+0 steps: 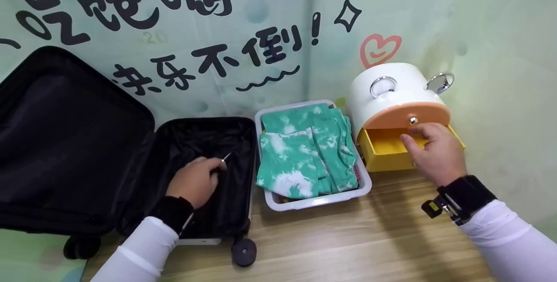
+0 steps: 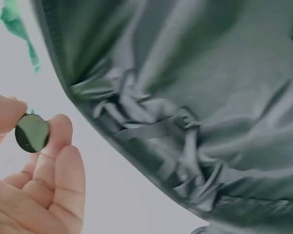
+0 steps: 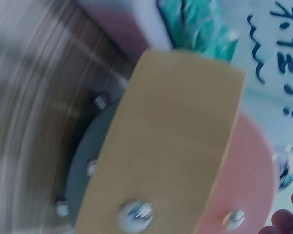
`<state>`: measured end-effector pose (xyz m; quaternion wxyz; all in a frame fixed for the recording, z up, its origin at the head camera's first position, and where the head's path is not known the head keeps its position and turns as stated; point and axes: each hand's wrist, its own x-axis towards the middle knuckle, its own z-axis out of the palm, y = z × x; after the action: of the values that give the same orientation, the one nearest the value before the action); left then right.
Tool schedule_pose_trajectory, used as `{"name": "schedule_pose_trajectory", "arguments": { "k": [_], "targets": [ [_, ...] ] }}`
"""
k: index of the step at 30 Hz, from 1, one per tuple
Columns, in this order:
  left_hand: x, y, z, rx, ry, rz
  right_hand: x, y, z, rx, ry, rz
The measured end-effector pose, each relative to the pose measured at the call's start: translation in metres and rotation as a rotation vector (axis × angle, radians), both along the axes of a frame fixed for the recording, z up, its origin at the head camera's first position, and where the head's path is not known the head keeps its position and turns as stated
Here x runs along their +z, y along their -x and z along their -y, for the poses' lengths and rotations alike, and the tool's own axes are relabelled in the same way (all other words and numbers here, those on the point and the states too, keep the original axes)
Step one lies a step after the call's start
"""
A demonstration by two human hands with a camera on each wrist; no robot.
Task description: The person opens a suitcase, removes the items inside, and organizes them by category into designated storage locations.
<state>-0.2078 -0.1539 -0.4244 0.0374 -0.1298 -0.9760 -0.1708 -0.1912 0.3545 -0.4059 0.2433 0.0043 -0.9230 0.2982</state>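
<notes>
Over the open black suitcase, my left hand pinches a small, flat, dark round disc with a tiny loop at its top. Edge-on in the head view, the disc looks like a thin bright sliver. My right hand hovers at the front of a pulled-out yellow drawer, thumb and fingers apart with nothing between them. This drawer belongs to a white rounded box with an orange drawer above. In the right wrist view only fingertips show, near the orange drawer.
Between suitcase and box stands a white basket holding folded green-and-white tie-dye cloth. The suitcase lid leans open at left. One suitcase wheel sticks out over the wooden tabletop. A printed backdrop stands behind.
</notes>
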Motion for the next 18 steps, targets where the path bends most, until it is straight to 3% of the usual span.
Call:
{"name": "schedule_pose_trajectory", "arguments": {
  "k": [4,9,18],
  "targets": [
    [0.013,-0.008,-0.017,-0.045,-0.066,-0.065,0.011,-0.001,0.03,0.123,-0.014,-0.02],
    [0.026,-0.023,-0.05,-0.134,-0.104,-0.121,0.02,-0.003,0.071,0.287,-0.009,0.035],
    [0.04,-0.041,-0.096,-0.273,-0.119,-0.157,0.019,-0.011,0.13,0.625,-0.104,0.093]
  ]
}}
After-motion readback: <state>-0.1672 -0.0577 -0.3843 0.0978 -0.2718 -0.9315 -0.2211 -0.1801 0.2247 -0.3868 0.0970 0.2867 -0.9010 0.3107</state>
